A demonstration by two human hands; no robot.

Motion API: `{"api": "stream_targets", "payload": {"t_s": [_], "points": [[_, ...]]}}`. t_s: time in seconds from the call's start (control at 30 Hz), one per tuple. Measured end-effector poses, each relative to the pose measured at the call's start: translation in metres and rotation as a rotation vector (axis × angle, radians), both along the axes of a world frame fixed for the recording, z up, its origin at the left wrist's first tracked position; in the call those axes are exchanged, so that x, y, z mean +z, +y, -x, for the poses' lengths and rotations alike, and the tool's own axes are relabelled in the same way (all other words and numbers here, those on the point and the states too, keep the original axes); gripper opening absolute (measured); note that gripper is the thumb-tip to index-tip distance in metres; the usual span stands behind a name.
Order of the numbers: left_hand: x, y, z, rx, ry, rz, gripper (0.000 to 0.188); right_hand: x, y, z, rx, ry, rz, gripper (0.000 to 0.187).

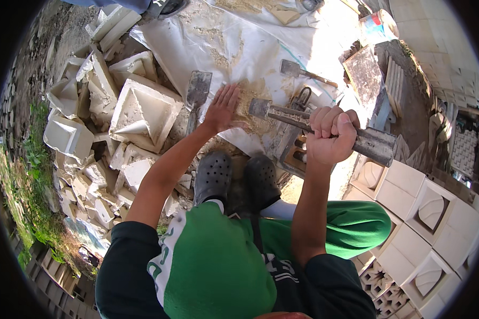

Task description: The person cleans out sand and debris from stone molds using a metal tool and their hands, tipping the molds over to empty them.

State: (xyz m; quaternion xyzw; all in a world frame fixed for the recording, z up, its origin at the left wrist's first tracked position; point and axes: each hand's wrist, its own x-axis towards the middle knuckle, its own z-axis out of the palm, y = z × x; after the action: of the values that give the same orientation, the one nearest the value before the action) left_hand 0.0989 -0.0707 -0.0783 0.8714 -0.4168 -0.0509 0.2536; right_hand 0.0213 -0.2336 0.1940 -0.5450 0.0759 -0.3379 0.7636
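Note:
My right hand (331, 133) is wrapped round the middle of a heavy grey metal rammer (373, 144). It has a flat, blade-like end at the left and a thick round end at the right, and it is held above the ground. My left hand (223, 110) lies flat, fingers stretched, on sandy material (253, 95) spread over a white sheet (170, 34). Just left of that hand is a flat, dusty trowel (198, 89). Below the rammer sits a metal mould (288, 154) with openings, partly hidden by my right hand and the tool.
Broken pale cast blocks (146, 111) are heaped at the left. A small shovel-like tool (308, 73) lies on the sheet. At the right are a dusty board (363, 72), a bucket (379, 27) and stacked patterned blocks (428, 212). Part of another person's shoe (167, 7) shows at the top.

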Motion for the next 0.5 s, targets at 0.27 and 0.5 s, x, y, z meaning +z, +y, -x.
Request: {"api": "stream_targets", "payload": {"t_s": [0.27, 0.5], "points": [[-0.003, 0.000, 0.019, 0.078, 0.056, 0.030, 0.125, -0.063, 0.014, -0.033, -0.012, 0.283, -0.143, 0.028], [0.008, -0.001, 0.020, 0.196, 0.041, -0.006, 0.133, -0.019, 0.020, -0.020, 0.014, 0.118, -0.067, 0.028]]}}
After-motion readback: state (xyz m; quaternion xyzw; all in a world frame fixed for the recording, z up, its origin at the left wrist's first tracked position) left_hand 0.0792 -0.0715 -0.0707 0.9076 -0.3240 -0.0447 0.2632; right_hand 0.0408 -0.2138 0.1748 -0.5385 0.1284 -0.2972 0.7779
